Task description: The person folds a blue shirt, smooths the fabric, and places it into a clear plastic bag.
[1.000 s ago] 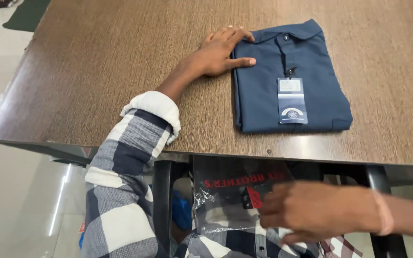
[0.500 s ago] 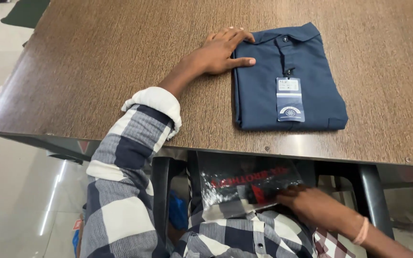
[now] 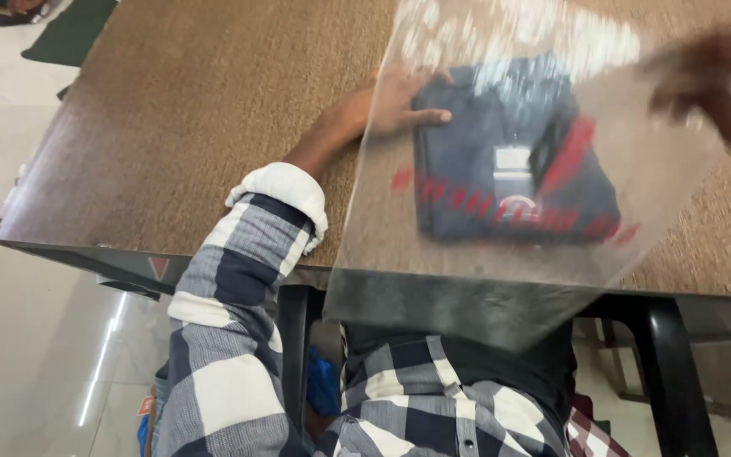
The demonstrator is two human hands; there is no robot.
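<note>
A folded dark blue polo shirt (image 3: 501, 182) with a hang tag lies on the brown table (image 3: 171, 135). My left hand (image 3: 391, 106) rests flat on the table, its fingers touching the shirt's left edge and collar. My right hand (image 3: 708, 80), blurred at the upper right, grips the corner of a clear plastic bag (image 3: 467, 288) with red print. The bag hangs in the air between the camera and the shirt, so the shirt shows through it.
The table's front edge (image 3: 129, 258) runs across the lower view with black legs (image 3: 678, 381) beneath. My checked shirt and lap are under the table. A pale tiled floor (image 3: 35, 338) lies to the left, with a green mat (image 3: 69, 30) at the top left.
My right hand has come up from my lap under the table to the upper right, lifting the clear plastic bag over the shirt. My left hand stays at the shirt's edge.
</note>
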